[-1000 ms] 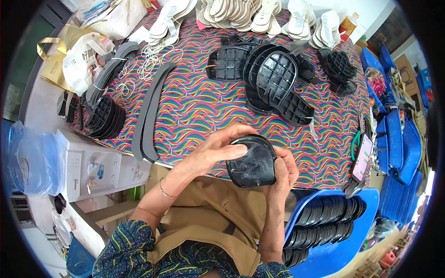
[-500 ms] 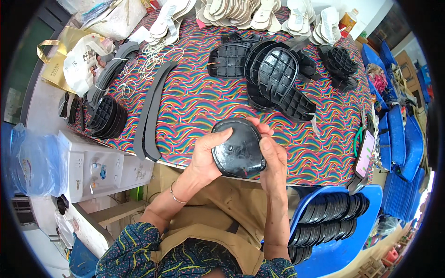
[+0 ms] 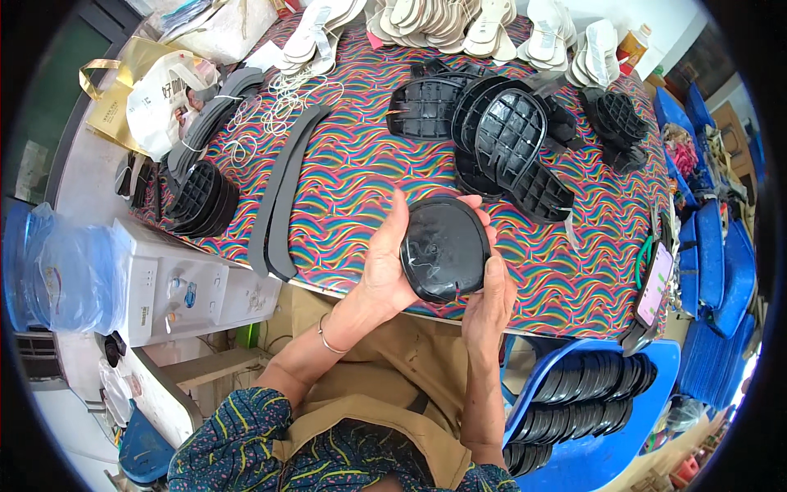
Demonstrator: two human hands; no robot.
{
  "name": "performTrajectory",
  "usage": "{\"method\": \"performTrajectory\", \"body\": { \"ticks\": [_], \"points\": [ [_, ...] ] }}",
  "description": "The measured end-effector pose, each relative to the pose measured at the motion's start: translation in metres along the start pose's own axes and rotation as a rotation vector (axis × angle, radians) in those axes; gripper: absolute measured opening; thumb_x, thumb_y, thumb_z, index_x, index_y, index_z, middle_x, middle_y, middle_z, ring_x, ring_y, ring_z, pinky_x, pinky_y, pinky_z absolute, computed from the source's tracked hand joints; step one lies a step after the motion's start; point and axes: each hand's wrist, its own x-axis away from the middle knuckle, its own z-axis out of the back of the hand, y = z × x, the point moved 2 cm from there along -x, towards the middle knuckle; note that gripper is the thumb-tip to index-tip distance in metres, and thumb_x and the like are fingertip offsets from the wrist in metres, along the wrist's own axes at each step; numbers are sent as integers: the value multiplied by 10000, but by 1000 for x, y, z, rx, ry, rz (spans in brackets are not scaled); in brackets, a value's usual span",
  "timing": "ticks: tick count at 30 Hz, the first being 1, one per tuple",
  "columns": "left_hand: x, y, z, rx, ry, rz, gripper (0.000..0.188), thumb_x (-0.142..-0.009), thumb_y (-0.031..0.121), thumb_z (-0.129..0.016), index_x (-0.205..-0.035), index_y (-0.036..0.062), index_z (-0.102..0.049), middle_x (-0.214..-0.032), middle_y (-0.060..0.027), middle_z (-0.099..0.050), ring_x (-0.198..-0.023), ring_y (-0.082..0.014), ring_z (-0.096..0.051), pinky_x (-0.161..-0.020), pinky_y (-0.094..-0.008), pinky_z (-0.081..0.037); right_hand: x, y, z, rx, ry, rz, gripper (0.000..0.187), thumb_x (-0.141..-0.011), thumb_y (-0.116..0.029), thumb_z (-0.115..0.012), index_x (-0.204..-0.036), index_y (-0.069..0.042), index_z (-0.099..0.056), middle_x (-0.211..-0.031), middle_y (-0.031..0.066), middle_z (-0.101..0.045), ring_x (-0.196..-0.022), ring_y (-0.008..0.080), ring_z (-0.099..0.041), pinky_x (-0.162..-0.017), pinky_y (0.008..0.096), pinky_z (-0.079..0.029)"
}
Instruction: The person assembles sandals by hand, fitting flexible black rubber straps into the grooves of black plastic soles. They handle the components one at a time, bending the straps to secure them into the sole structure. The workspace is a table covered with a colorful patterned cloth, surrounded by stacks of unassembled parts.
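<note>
Over the table's near edge I hold a black, glossy, rounded shoe sole piece (image 3: 443, 248), its smooth side facing up. My left hand (image 3: 385, 266) supports it from the left, thumb raised off the surface and the other fingers mostly hidden beneath. Fingertips show past its upper right edge. My right hand (image 3: 489, 303) grips the lower right edge, with the thumb along the rim. Beyond the hands lies a loose pile of black soles (image 3: 508, 135) with gridded faces. Two long dark grey strips (image 3: 284, 197) lie to the left.
Bundles of pale insoles (image 3: 434, 25) line the table's back. More black soles (image 3: 201, 201) stack at left, others (image 3: 619, 123) at right. A phone (image 3: 656, 279) lies on the right edge. Below it, a blue bin (image 3: 594, 451) holds rows of black pieces. A water dispenser (image 3: 197, 287) stands left.
My left thumb has lifted off the top of the sole piece. My right hand has slid lower along its edge. The whole view has shifted slightly, moving the table rightward.
</note>
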Motion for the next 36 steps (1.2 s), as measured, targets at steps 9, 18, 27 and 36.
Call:
{"method": "performTrajectory", "body": {
  "ticks": [9, 18, 27, 36],
  "points": [
    [1, 0, -10, -19, 219, -74, 794, -968, 674, -319, -1323, -11, -504, -1201, -164, -617, -1145, -302, -598, -1001, -449, -496, 10, -18, -20, 335, 21, 77, 843, -682, -113, -859, -1375, 24, -398, -1251, 192, -600, -1202, 281, -573, -1027, 396, -436],
    [2, 13, -1, -86, -112, -112, 775, -941, 629, -455, -1362, -21, -456, -1261, -201, -563, -1224, -381, -535, -1021, -506, -474, 9, -22, -4, -22, -144, 88, 626, -821, -216, -770, -1325, 32, -495, -1273, 163, -547, -1213, 267, -528, -1024, 386, -404],
    [-1, 11, 14, 150, -133, -72, 785, -939, 649, -448, -1336, -27, -482, -1204, -191, -599, -1159, -380, -585, -994, -513, -501, 16, -18, 7, -67, -139, 168, 154, -893, -79, -675, -985, 43, -686, -933, 81, -629, -862, 157, -557, -790, 283, -430],
    [9, 25, 11, -623, 181, -10, 701, -971, 502, -533, -1455, 24, -365, -1330, -167, -562, -1190, -325, -580, -1029, -491, -471, 18, -66, 8, 688, -111, 650, 176, -773, -97, -758, -889, 0, -667, -808, 74, -574, -746, 213, -529, -659, 334, -421]
  ]
}}
